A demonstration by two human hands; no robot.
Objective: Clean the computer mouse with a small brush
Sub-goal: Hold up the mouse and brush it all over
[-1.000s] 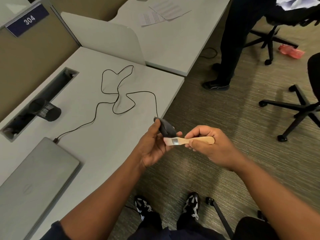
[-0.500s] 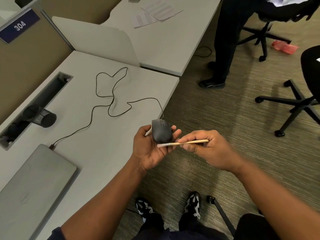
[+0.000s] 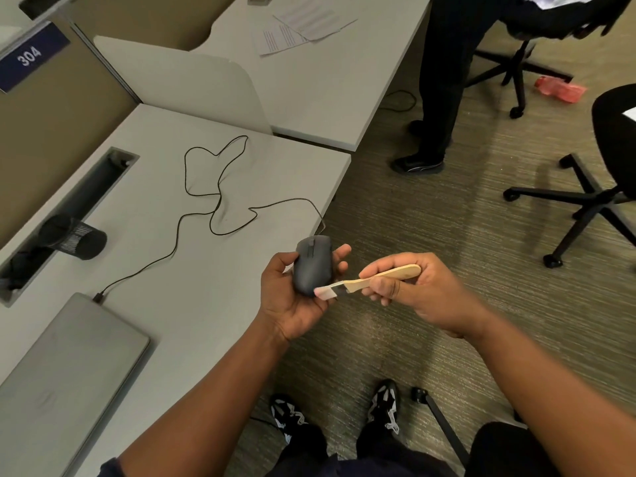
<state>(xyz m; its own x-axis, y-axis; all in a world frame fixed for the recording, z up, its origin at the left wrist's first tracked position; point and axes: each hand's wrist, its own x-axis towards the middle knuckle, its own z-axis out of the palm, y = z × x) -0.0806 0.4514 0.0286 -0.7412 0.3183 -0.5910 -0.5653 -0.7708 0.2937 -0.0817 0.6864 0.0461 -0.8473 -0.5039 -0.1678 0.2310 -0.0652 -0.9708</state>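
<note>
A dark grey wired computer mouse [image 3: 312, 265] lies top side up in the palm of my left hand [image 3: 295, 297], just off the desk's front edge. My fingers and thumb curl around its sides. My right hand [image 3: 413, 290] grips the wooden handle of a small flat brush [image 3: 375, 278]. Its pale bristles touch the near right end of the mouse. The mouse's black cable [image 3: 220, 201] loops across the desk to a closed grey laptop [image 3: 65, 370].
A black mesh pen cup [image 3: 74, 237] lies on its side by the desk's cable slot [image 3: 69, 215]. Papers [image 3: 296, 27] rest on the far desk. A person's dark trouser legs [image 3: 444, 80] and office chairs [image 3: 592, 197] stand on the carpet at right.
My left hand has turned the mouse from edge-on to top side up. The brush has moved from the mouse's side to its near end.
</note>
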